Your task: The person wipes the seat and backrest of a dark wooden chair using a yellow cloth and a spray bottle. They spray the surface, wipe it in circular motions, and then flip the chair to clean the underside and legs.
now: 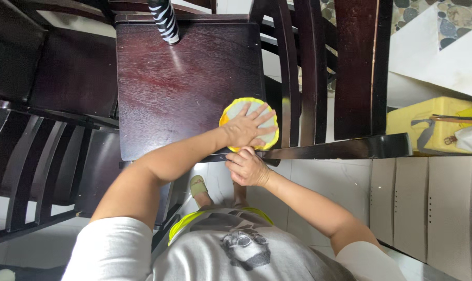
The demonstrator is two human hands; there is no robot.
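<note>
One round yellow-rimmed cloth [251,122] lies near the right edge of one dark wooden chair seat [184,83]. The left hand [246,127] presses it, fingers spread flat (gripping nothing); the right hand [249,167] curls on the seat's near edge.

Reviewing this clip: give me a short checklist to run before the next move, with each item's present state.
1. Left hand flat on the round yellow-rimmed cloth: ok.
2. Cloth lies on the dark wooden chair seat: ok.
3. Right hand steadies the seat's front edge: ok.
4. Striped pole apart from the cloth: ok.
5. Seat already clean: cannot tell.
</note>
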